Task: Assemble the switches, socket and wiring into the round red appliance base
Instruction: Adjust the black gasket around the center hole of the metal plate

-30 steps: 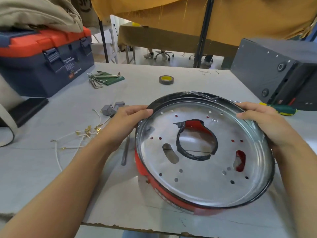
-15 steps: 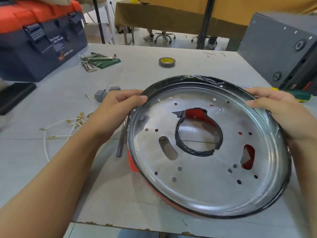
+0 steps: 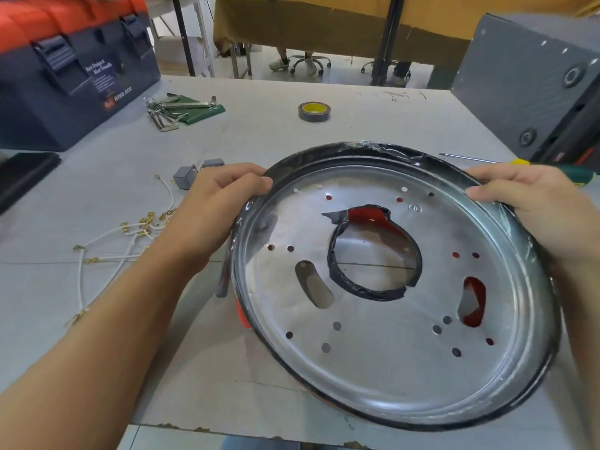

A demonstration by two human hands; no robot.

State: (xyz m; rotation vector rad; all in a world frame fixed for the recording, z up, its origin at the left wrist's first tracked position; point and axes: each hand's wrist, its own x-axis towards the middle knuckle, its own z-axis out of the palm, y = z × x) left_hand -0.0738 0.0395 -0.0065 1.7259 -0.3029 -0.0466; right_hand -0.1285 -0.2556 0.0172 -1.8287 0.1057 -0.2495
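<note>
- Step: positioning the round red base (image 3: 389,319) on the table (image 3: 259,125), tilted toward the camera; no parts fitted yet, by the look of it.
- Left hand (image 3: 214,203) grips the left rim, fingers curled over the edge.
- Right hand (image 3: 532,206) grips the right rim the same way.
- Next probably: set base down, fetch the 2 grey switches (image 3: 185,177) and white wires (image 3: 130,235) lying left of it.

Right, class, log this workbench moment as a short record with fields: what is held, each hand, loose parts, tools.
held: round red base, silver plate facing up, tilted
left hand: grips the left rim
right hand: grips the right rim
loose parts: white wires and grey switches, left of the base
tools: tape roll, hex keys, screwdriver, toolbox
</note>
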